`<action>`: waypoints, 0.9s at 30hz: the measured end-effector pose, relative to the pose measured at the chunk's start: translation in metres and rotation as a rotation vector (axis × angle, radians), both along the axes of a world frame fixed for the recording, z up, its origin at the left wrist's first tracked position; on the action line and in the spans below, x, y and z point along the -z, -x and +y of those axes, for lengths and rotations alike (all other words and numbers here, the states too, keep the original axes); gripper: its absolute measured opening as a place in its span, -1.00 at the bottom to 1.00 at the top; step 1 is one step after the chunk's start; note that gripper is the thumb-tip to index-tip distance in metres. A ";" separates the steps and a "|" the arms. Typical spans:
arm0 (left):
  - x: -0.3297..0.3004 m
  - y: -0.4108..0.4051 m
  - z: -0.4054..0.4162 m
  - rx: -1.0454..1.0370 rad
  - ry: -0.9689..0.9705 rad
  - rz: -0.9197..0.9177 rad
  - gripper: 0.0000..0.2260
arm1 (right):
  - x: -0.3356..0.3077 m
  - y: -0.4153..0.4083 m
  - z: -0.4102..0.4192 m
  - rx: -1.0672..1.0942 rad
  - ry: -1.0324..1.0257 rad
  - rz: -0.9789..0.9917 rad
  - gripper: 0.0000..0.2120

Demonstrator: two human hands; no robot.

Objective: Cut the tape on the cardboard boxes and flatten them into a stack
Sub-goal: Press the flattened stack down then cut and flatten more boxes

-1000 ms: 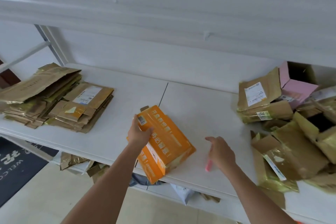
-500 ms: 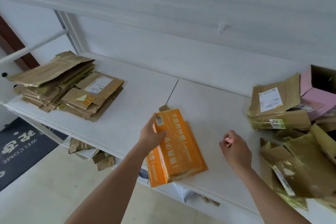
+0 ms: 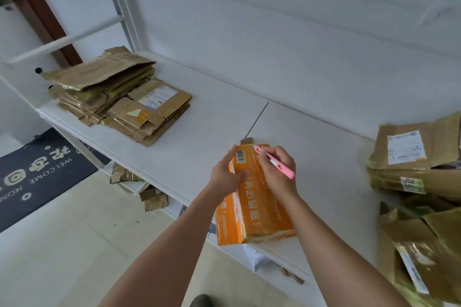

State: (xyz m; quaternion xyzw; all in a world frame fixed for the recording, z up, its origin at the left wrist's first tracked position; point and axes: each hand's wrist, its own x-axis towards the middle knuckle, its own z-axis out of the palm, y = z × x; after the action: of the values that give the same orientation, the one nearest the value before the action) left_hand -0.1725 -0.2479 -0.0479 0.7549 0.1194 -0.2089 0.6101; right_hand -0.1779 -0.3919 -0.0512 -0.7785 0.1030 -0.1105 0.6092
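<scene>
Right grip [image 3: 277,172] clasps pink cutter [image 3: 275,162]; white shelf [image 3: 199,147]; doormat [image 3: 37,169].

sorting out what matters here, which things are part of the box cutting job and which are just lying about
Part of the job:
orange box
pink cutter
left hand
right hand
flat stack
uncut boxes

Just lying about:
doormat
scraps on the lower shelf
</scene>
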 end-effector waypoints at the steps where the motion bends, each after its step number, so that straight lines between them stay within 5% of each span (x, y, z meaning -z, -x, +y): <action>1: 0.000 0.000 0.000 -0.002 0.003 0.001 -0.30 | 0.004 0.000 0.000 0.013 0.018 0.008 -0.96; 27: -0.004 0.001 -0.002 0.002 -0.060 -0.013 -0.35 | 0.011 -0.016 0.005 -0.083 0.269 -0.028 -0.90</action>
State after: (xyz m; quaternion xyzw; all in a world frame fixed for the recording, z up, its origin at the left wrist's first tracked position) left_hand -0.1734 -0.2501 -0.0440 0.7742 0.1208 -0.2011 0.5878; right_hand -0.1615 -0.3873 -0.0626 -0.8551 0.0462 -0.1090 0.5047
